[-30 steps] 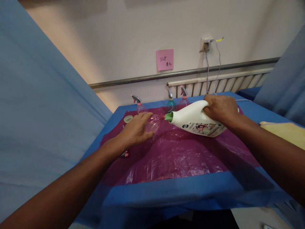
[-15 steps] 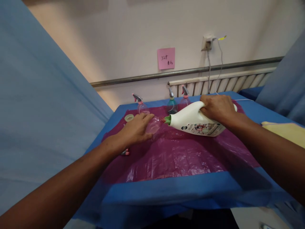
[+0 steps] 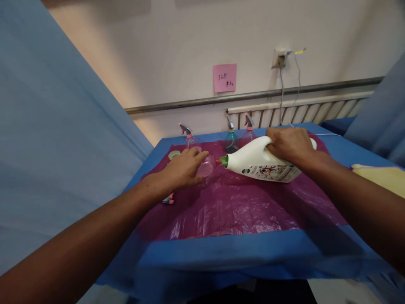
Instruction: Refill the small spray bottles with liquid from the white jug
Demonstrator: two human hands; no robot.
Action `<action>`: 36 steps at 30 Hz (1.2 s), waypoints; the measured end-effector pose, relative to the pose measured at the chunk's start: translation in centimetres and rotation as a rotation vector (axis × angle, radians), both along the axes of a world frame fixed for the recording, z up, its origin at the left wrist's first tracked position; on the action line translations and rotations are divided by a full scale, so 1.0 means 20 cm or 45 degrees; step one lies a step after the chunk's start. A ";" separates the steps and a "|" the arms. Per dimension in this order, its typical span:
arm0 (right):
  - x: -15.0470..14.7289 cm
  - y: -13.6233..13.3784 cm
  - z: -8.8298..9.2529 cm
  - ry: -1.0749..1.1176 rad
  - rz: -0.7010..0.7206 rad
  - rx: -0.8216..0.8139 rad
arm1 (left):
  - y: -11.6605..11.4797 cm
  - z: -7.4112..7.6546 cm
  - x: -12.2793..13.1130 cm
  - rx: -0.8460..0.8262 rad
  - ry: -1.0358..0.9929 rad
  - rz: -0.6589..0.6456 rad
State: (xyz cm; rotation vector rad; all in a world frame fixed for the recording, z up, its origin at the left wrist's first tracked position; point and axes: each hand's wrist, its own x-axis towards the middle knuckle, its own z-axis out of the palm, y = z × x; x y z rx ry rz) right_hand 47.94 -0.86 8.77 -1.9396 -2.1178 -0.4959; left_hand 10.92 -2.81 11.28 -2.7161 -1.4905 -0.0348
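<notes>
My right hand (image 3: 289,144) is wrapped round the handle of a white detergent jug (image 3: 257,158), tipped on its side with its green spout (image 3: 224,161) pointing left. That spout meets the red neck of a clear pink spray bottle (image 3: 206,166), which has no trigger head on it and leans toward the jug. My left hand (image 3: 186,169) grips the bottle's body from the left, thumb on the near side and fingers on the far side. A grey and pink trigger head (image 3: 169,199) lies below my left wrist. Beyond that hand lies a pale green cap (image 3: 174,155).
A pink-topped spray bottle (image 3: 190,141) stands at the back left; a teal spray bottle (image 3: 231,141) and another pink one (image 3: 248,134) stand behind the jug. Purple plastic sheet (image 3: 240,211) covers the blue table (image 3: 228,249). A yellow cloth (image 3: 376,175) lies right; a blue curtain (image 3: 63,126) hangs left.
The whole view has shifted slightly, so things appear a little further right. Both hands keep their holds, and the jug's spout stays at the bottle's neck.
</notes>
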 end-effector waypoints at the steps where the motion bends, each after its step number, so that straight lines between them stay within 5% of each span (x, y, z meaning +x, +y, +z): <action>1: 0.00 0.00 0.00 -0.011 -0.002 -0.006 | 0.00 0.01 0.01 -0.004 0.016 0.008; 9: -0.03 -0.03 0.04 -0.066 0.010 -0.084 | -0.04 0.08 0.05 -0.035 0.302 0.024; 36: -0.08 -0.02 0.06 -0.107 0.052 -0.142 | -0.03 0.11 0.09 -0.067 0.446 0.061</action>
